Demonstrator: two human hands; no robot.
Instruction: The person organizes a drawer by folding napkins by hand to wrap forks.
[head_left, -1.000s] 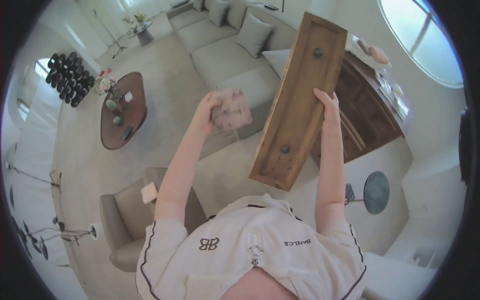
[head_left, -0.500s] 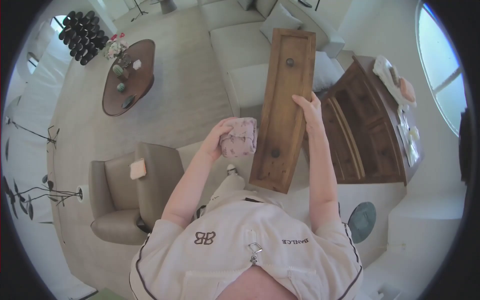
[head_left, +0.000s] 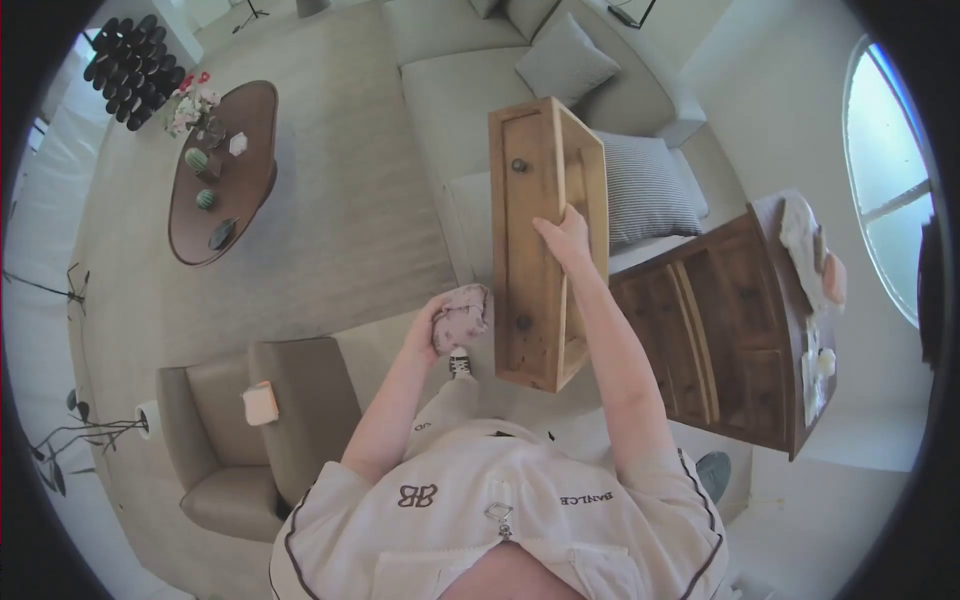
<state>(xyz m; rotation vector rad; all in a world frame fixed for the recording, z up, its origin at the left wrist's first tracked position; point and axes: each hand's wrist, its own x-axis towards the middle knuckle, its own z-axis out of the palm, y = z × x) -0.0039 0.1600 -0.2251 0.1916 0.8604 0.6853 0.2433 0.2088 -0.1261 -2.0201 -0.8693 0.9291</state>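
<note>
My right hand (head_left: 567, 241) grips the top edge of a wooden drawer (head_left: 530, 260), thumb on its front panel. The drawer is held up in front of me, its front with two round knobs turned towards me and part of its inside showing on the right. In my left hand (head_left: 428, 328) is a folded bundle of pink floral cloth (head_left: 462, 318), fingers wrapped round its left side. The bundle is just left of the drawer, apart from it. To the right stands a wooden dresser (head_left: 700, 350) with an open drawer space.
Folded cloths (head_left: 803, 240) and small items lie on the dresser top. Beyond the drawer is a grey sofa (head_left: 440, 120) with cushions. A leather armchair (head_left: 310, 400) bears a small pinkish cloth (head_left: 261, 404). An oval coffee table (head_left: 240, 170) stands farther left.
The drawer has turned, so its inside now shows, and shifted left. The cloth bundle has gone lower and slightly left. My view has shifted, with the dresser appearing lower.
</note>
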